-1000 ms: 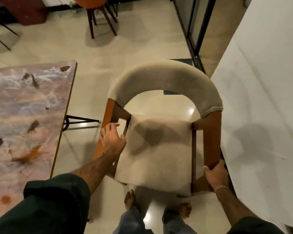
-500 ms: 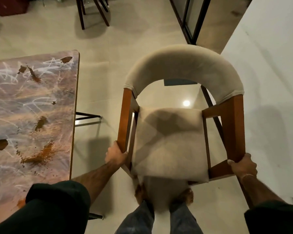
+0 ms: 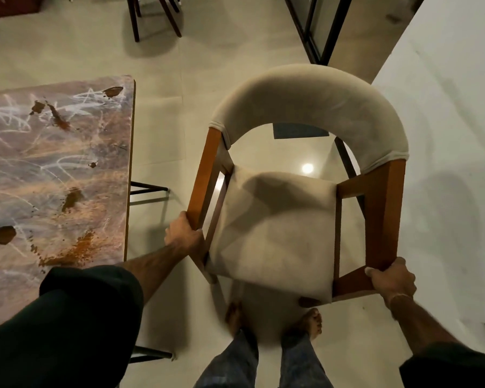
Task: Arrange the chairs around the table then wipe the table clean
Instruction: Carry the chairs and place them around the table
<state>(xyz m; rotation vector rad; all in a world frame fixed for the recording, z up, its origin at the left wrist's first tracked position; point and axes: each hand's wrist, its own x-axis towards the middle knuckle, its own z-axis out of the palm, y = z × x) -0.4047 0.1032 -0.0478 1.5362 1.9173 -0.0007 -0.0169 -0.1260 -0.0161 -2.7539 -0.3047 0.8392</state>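
Head view: chair point(image 3: 275, 233), beside the table point(image 3: 56, 175), apparently lifted for carrying. Left hand point(image 3: 183, 236) and right hand point(image 3: 391, 278) each grip a wooden armrest, balancing it. Stained tabletop awaits wiping.

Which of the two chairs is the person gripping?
The beige-cushioned chair with orange wooden arms: left hand and right hand each grip an arm. The dark-legged chair at the top edge stands untouched.

No readable text or labels anywhere.
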